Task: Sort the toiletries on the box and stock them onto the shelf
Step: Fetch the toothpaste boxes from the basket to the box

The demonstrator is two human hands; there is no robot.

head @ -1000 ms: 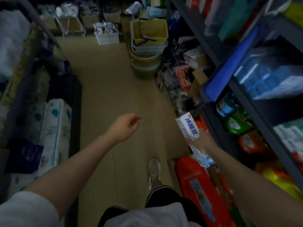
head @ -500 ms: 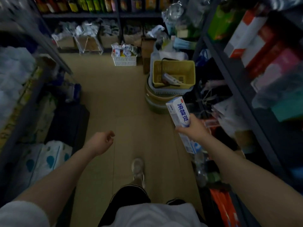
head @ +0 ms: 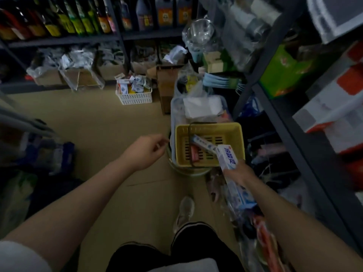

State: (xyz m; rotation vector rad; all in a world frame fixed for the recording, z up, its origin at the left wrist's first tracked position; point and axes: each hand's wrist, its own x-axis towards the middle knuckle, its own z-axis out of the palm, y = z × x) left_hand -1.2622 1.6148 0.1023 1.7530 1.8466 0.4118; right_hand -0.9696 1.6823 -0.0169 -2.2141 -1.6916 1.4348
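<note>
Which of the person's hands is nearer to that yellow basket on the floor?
The right hand, gripping a white toothpaste box, sits at the yellow basket's near right corner. The left hand hangs apart from the basket, off its left side, holding nothing.

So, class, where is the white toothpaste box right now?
Head view, right of centre: the right hand holds the toothpaste box at the yellow basket's near corner.

White/blue toothpaste box (head: 227,157) tilted, over yellow basket (head: 238,138).
</note>
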